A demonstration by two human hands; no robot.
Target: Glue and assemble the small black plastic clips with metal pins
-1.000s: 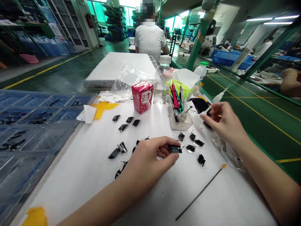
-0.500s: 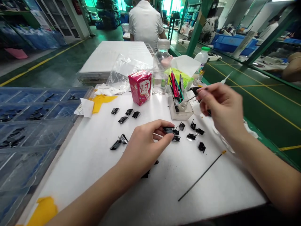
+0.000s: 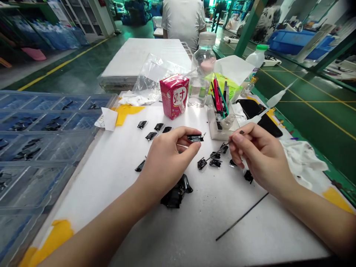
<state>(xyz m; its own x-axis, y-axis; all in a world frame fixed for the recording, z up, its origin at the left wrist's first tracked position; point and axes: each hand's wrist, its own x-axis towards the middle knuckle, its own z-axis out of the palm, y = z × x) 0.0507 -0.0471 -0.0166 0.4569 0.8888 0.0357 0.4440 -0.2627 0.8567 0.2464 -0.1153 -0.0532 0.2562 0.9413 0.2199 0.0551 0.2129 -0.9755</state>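
My left hand (image 3: 167, 159) pinches a small glossy black part (image 3: 195, 138) between thumb and fingertips, above the white table top (image 3: 91, 193). My right hand (image 3: 258, 155) grips a thin dark pick (image 3: 219, 152), whose tip reaches down among several small black parts (image 3: 215, 162) lying on the table. Another group of these parts (image 3: 151, 136) sits further back, left of that. Below my left wrist lies a crumpled black clump (image 3: 175, 193). A long thin black rod (image 3: 241, 217) lies near my right hand, its far end hidden beneath it.
A blue plastic compartment tray (image 3: 47, 126) holding black parts fills the left side. Behind the work area stand a pink box (image 3: 174, 96), a water bottle (image 3: 203, 70), a pen holder (image 3: 219, 115) and a black phone-like slab (image 3: 258, 122). A white cloth (image 3: 303, 159) lies at right.
My right hand has come down from the upper right toward the parts, with the pick now reaching in among them. A black clump now lies below my left wrist. The view has tilted slightly.
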